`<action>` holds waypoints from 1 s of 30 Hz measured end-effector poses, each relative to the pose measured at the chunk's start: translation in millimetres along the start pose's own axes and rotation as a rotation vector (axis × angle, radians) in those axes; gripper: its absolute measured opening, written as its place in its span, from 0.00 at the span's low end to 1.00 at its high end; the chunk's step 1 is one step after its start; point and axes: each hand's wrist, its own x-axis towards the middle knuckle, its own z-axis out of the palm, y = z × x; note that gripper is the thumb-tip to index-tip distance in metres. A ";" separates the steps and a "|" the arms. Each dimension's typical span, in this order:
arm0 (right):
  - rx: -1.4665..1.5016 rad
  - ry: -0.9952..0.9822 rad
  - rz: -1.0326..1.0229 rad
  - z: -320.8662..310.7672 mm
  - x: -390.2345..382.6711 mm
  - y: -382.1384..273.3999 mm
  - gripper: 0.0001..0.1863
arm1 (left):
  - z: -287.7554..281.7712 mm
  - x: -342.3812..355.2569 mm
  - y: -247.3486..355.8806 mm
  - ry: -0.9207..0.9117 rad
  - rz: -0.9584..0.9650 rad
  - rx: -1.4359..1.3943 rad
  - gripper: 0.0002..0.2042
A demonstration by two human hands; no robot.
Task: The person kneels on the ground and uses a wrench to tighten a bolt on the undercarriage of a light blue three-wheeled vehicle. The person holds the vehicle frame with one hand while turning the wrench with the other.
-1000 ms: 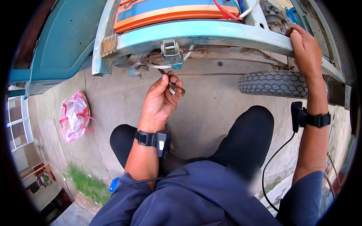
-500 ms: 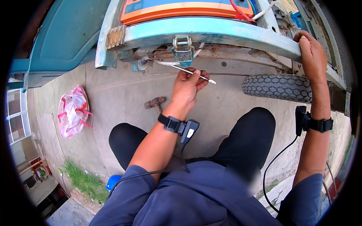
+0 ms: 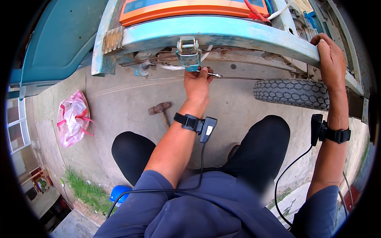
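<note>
My left hand [image 3: 197, 83] is closed around a thin silver rod-like tool [image 3: 215, 74], whose flattened end sticks out to the right of my fingers. It is just below a metal toggle latch [image 3: 189, 51] on the front of a worn light-blue steel frame [image 3: 238, 35]. The latch hides part of my fingertips and the tool's other end. Over at the right, my right hand [image 3: 331, 63] grips the frame's beam, fingers over its top and thumb on the near side. A white wire [image 3: 172, 67] runs behind the latch, near my left hand.
An orange-edged battery-like box [image 3: 190, 15] sits on the frame beside red cables [image 3: 256, 11]. A treaded tyre [image 3: 291, 93] is under the right side. On the concrete lie a hammer [image 3: 160, 108] and a pink-white plastic bag [image 3: 74, 119]. A blue helmet-like object [image 3: 120, 192] is behind my left elbow.
My left hand has moved up and slightly right with the silver tool, bringing it close under the latch. My right hand keeps its hold on the beam. The view has shifted slightly.
</note>
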 end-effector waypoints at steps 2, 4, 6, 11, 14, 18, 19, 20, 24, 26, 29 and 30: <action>0.000 -0.003 -0.004 -1.0 0.1 -1.1 0.20 | -3.3 -1.1 4.8 -0.019 -0.026 0.051 0.06; -0.001 -0.003 -0.006 -1.8 -0.3 -0.3 0.20 | -7.8 -2.1 8.9 -0.047 -0.050 0.090 0.07; 0.002 -0.005 -0.009 -1.3 -0.5 0.3 0.20 | -11.3 -4.7 12.4 -0.062 -0.063 0.135 0.07; 0.016 0.004 -0.007 -1.5 -1.8 -4.1 0.20 | -14.0 -5.3 16.6 -0.110 -0.069 0.146 0.07; 0.018 0.013 -0.016 -1.3 -1.8 -1.6 0.20 | -2.1 -9.5 25.6 -0.108 -0.101 0.101 0.07; 0.017 0.015 -0.017 -2.1 -1.8 -3.9 0.20 | -11.9 -3.2 17.9 -0.126 -0.077 0.130 0.06; 0.016 0.013 -0.012 -2.4 -1.9 -3.8 0.20 | -11.6 -4.6 18.1 -0.132 -0.080 0.109 0.06; 0.016 0.010 -0.008 -2.4 -2.1 -3.8 0.20 | -11.3 -6.0 18.3 -0.139 -0.083 0.089 0.06; -0.005 -0.004 0.030 -3.1 -4.0 -6.6 0.20 | -7.1 -14.6 29.5 -0.111 -0.133 0.084 0.05; -0.006 0.007 0.013 -3.5 -2.0 -9.8 0.20 | -8.3 -17.8 34.7 -0.112 -0.143 0.053 0.05; -0.014 -0.001 0.021 -1.9 -3.4 -3.7 0.20 | -2.5 -32.7 57.1 -0.188 -0.203 -0.066 0.04; -0.023 -0.008 0.032 -1.8 -3.4 -1.8 0.20 | -3.2 -36.1 65.6 -0.224 -0.224 -0.102 0.04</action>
